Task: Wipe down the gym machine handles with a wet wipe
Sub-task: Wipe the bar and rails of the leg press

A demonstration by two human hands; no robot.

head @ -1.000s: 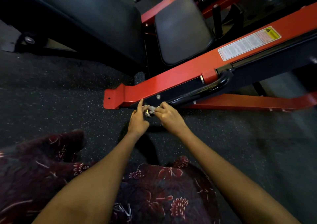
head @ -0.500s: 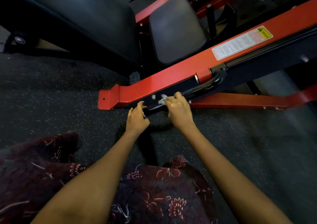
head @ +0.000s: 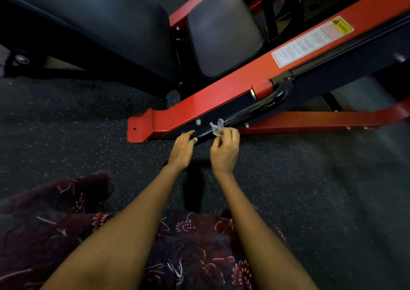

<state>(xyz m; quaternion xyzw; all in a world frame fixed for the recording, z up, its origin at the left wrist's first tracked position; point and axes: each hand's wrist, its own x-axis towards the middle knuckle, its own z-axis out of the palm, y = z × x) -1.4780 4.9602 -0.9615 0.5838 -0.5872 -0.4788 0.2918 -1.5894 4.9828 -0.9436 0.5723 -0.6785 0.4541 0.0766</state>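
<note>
Your right hand (head: 224, 151) pinches the crumpled wet wipe (head: 217, 128) in curled fingertips, just at the black handle bar (head: 250, 109), ready to rub it. Your left hand (head: 182, 148) lies on the bar's near end, fingers straight, probably bracing.

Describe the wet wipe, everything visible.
The wet wipe is a small, crumpled, pale, slightly translucent scrap, bunched rather than spread flat. The right hand pinches it at the fingertips, with a loose end sticking up above them. It sits right at the black handle bar under the red frame; whether it touches the bar is unclear. The left hand does not touch it.
</note>
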